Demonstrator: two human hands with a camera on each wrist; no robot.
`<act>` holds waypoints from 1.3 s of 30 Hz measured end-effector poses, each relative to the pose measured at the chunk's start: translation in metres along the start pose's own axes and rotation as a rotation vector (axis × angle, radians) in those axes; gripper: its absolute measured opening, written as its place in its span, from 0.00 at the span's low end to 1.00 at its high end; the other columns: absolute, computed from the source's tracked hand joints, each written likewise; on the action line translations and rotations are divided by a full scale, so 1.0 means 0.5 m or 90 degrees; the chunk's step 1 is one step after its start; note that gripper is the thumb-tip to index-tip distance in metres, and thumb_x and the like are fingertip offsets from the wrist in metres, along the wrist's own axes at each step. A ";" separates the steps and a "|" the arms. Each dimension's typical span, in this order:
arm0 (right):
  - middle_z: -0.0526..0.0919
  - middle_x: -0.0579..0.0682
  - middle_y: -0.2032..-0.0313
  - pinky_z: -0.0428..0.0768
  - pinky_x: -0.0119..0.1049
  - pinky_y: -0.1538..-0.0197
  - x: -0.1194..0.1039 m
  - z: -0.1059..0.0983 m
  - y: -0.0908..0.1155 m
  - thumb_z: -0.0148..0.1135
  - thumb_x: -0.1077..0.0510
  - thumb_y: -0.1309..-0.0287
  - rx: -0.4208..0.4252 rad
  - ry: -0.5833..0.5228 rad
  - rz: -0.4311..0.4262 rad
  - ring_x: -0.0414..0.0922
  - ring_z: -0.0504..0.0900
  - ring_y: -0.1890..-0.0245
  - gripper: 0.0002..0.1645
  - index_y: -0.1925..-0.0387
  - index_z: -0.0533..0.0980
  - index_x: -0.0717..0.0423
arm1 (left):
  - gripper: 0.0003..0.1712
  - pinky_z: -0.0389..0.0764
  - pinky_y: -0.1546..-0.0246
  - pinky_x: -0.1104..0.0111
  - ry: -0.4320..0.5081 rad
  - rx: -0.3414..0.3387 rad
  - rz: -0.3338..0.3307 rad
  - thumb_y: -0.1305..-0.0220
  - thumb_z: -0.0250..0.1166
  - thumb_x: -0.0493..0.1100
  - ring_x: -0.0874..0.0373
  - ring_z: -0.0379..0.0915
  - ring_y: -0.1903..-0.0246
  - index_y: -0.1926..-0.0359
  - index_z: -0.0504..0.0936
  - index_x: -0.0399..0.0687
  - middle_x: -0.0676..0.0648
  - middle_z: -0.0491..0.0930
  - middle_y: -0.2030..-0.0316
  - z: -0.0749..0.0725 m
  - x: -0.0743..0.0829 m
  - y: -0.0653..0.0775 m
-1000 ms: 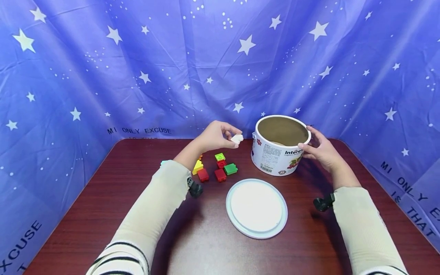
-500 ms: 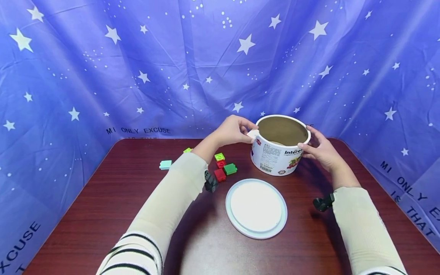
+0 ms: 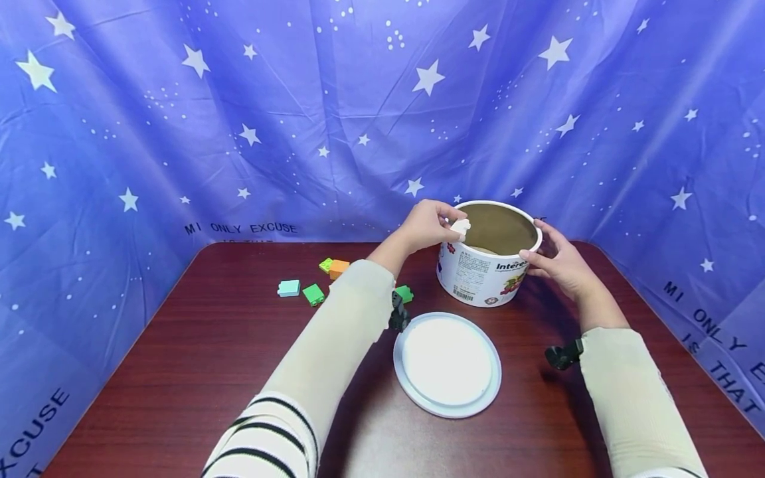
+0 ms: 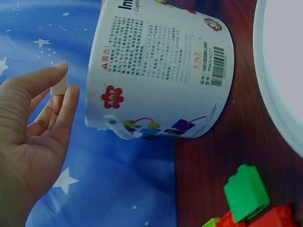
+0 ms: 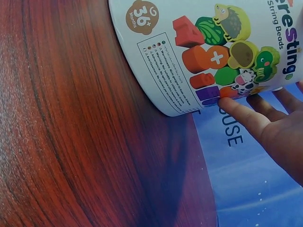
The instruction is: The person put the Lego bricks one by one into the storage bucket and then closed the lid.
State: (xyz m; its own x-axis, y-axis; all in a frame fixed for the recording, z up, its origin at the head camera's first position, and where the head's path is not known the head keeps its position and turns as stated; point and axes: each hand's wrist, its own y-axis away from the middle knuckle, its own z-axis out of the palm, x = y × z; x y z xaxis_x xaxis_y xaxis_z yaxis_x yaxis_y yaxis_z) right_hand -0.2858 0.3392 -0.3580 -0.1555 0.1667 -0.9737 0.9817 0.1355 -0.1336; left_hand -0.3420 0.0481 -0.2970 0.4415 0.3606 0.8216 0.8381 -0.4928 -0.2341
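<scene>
My left hand pinches a small white toy block between thumb and fingertips, over the left part of the rim of a white bucket. In the left wrist view, just the lower part of this block shows between the fingers. The bucket stands upright without its lid, its brown inside showing, with printed text and pictures on its wall. At its right side my right hand holds it, thumb at the front rim and fingers along the outside. The right wrist view shows the thumb and fingers against the printed wall.
A round white lid lies on the dark red table in front of the bucket. Left of it are toy blocks: light blue, green, orange, lime and red. A starry blue curtain hangs behind.
My left hand has moved right with the white block, from above the loose blocks to over the bucket's left rim. The right hand has stayed at the bucket.
</scene>
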 end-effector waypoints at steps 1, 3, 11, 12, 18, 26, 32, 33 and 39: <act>0.44 0.70 0.28 0.83 0.31 0.60 -0.001 0.000 0.001 0.61 0.62 0.36 0.001 0.001 -0.001 0.35 0.70 0.50 0.52 0.23 0.39 0.55 | 0.23 0.78 0.69 0.74 0.005 0.011 0.001 0.51 0.76 0.35 0.62 0.75 0.69 0.51 0.86 0.41 0.48 0.84 0.63 0.005 0.000 -0.002; 0.44 0.70 0.28 0.83 0.32 0.60 -0.002 0.000 0.003 0.61 0.63 0.36 0.004 0.005 -0.001 0.34 0.70 0.50 0.52 0.23 0.39 0.55 | 0.23 0.78 0.69 0.74 0.019 0.032 0.000 0.52 0.76 0.34 0.63 0.74 0.69 0.51 0.86 0.41 0.47 0.84 0.62 0.016 0.000 -0.004; 0.44 0.69 0.28 0.83 0.34 0.58 0.002 0.003 0.001 0.60 0.63 0.36 -0.002 0.001 0.002 0.42 0.68 0.45 0.51 0.23 0.39 0.54 | 0.24 0.77 0.70 0.75 0.111 0.100 -0.032 0.52 0.76 0.32 0.63 0.76 0.67 0.50 0.85 0.40 0.47 0.83 0.67 0.044 -0.002 -0.005; 0.44 0.70 0.28 0.83 0.34 0.58 0.001 0.003 0.000 0.60 0.63 0.36 -0.003 0.001 0.001 0.42 0.68 0.46 0.51 0.23 0.39 0.54 | 0.24 0.77 0.70 0.75 0.122 0.105 -0.038 0.52 0.76 0.31 0.63 0.76 0.67 0.50 0.85 0.40 0.47 0.83 0.66 0.046 -0.002 -0.005; 0.43 0.70 0.28 0.83 0.33 0.58 -0.002 0.002 0.000 0.60 0.63 0.36 -0.001 0.006 0.002 0.37 0.69 0.49 0.52 0.23 0.38 0.54 | 0.26 0.81 0.66 0.74 0.179 0.109 -0.052 0.52 0.75 0.28 0.61 0.80 0.63 0.48 0.84 0.39 0.43 0.84 0.55 0.046 -0.003 -0.006; 0.42 0.69 0.27 0.83 0.32 0.59 0.004 0.000 -0.004 0.60 0.63 0.36 -0.003 0.004 0.003 0.38 0.68 0.48 0.52 0.23 0.38 0.54 | 0.25 0.81 0.64 0.72 0.182 0.110 -0.046 0.54 0.76 0.27 0.59 0.81 0.62 0.51 0.85 0.40 0.44 0.85 0.55 0.040 -0.006 -0.004; 0.42 0.69 0.27 0.83 0.30 0.60 0.004 -0.001 0.000 0.59 0.64 0.36 0.000 0.001 0.001 0.40 0.68 0.46 0.51 0.23 0.38 0.54 | 0.24 0.82 0.64 0.71 0.186 0.090 -0.034 0.54 0.76 0.29 0.61 0.80 0.63 0.52 0.86 0.40 0.46 0.85 0.56 0.028 -0.013 0.004; 0.42 0.69 0.27 0.83 0.30 0.60 0.004 -0.001 0.000 0.59 0.63 0.35 -0.001 0.000 0.001 0.41 0.68 0.45 0.52 0.23 0.38 0.54 | 0.24 0.82 0.63 0.71 0.188 0.087 -0.031 0.54 0.76 0.29 0.61 0.80 0.63 0.52 0.86 0.40 0.46 0.85 0.57 0.026 -0.014 0.005; 0.43 0.69 0.27 0.83 0.30 0.60 0.007 -0.002 -0.001 0.59 0.64 0.35 0.003 -0.004 0.004 0.39 0.69 0.47 0.52 0.23 0.38 0.53 | 0.25 0.81 0.61 0.71 0.185 0.063 -0.021 0.53 0.76 0.30 0.60 0.80 0.62 0.50 0.85 0.40 0.45 0.85 0.59 0.005 -0.012 0.019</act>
State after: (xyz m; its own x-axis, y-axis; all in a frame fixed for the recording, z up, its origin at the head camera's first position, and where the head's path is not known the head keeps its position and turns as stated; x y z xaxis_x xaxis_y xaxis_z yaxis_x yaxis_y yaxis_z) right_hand -0.2871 0.3404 -0.3610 -0.1487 0.1613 -0.9756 0.9831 0.1304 -0.1283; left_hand -0.3356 0.0432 -0.3055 0.3150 0.1272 0.9405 0.8841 -0.3996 -0.2420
